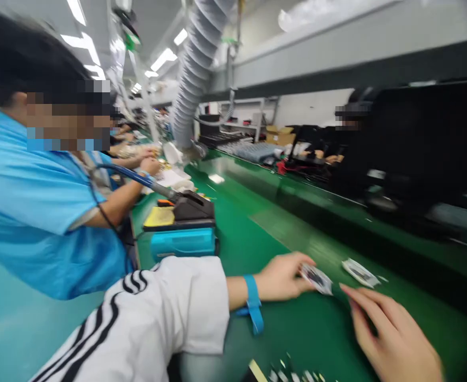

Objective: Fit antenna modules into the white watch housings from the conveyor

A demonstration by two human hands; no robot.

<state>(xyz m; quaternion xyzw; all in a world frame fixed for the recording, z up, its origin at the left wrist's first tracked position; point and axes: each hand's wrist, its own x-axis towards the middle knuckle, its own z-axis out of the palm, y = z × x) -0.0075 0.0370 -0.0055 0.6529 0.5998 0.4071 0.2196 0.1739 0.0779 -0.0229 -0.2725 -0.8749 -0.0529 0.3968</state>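
My left hand, with a blue wrist strap on its wrist, pinches a small flat electronic part with a shiny, dark face. My right hand comes in from the lower right, its fingertips reaching close to that part's far end. I cannot tell whether they grip it. A second, similar flat part lies on the green mat just beyond them. Several small components sit at the bottom edge, partly cut off.
A co-worker in a blue shirt sits to my left, working beside a soldering station. A ribbed grey duct hangs overhead. Across the green bench, a person in black stands near a cardboard box.
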